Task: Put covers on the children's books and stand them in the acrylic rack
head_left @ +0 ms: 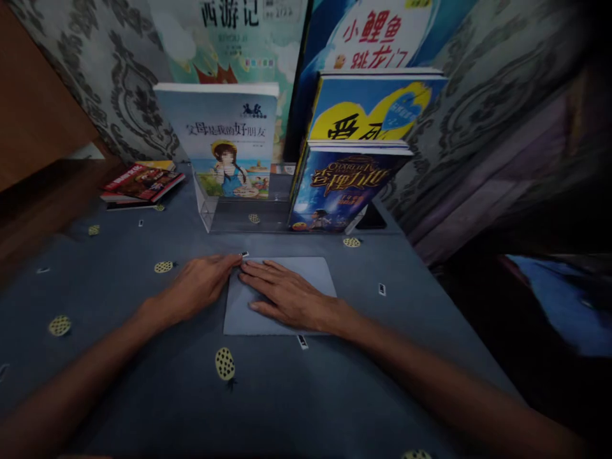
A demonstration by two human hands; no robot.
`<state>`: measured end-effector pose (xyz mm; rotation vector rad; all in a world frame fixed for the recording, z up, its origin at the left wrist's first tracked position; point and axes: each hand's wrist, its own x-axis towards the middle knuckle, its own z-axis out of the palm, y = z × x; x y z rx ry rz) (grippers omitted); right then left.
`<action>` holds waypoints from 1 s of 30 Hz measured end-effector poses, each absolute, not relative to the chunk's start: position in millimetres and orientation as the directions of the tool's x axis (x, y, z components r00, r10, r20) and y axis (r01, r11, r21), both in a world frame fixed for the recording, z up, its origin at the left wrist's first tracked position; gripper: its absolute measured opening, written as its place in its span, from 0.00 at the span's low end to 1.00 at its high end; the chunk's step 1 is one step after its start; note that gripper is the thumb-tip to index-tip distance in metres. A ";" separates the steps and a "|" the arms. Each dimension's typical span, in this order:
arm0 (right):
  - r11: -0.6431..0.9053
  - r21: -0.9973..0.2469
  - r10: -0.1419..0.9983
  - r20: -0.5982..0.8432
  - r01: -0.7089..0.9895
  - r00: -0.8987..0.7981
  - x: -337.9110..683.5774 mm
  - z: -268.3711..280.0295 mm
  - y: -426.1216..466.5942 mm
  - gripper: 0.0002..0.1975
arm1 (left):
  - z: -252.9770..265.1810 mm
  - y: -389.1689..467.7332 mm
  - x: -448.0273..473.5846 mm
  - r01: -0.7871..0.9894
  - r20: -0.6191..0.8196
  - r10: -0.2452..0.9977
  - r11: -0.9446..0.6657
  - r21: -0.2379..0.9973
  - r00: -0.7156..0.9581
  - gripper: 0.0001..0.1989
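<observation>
Bare forearms (411,363) cross the bench (157,408); right hand (289,296) lies flat, open on a pale-blue sheet (313,274); left hand (203,284) meets its far-left corner, grip unclear; books (344,185) stand near the bench's far edge.

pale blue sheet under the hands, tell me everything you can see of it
The pale blue sheet is plain, roughly rectangular and straight-edged, with no print on the part that shows. It looks like paper or smooth cloth; which, and whether it is folded, cannot be told. It lies flat on the grey-blue tablecloth, in front of the clear book stand. The right hand rests spread across it, hiding its middle; the left hand's fingertips are at its far left corner.
</observation>
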<state>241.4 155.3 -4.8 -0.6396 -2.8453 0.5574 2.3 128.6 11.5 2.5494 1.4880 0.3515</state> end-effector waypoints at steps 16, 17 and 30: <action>0.693 -0.460 0.675 0.146 0.554 -0.723 337.1 -24.3 175.3 0.25 | 8.6 129.6 0.2 0.835 0.154 0.859 -0.511 0.206 0.488 0.19; 0.689 -0.471 0.677 0.149 0.551 -0.720 339.7 -24.6 176.7 0.25 | 9.3 129.2 2.4 0.834 0.169 0.850 -0.524 0.174 0.499 0.19; 0.646 -0.590 0.686 0.169 0.485 -0.708 344.4 -20.9 179.7 0.23 | 17.7 80.6 131.7 0.338 0.101 0.376 -0.901 0.272 0.921 0.21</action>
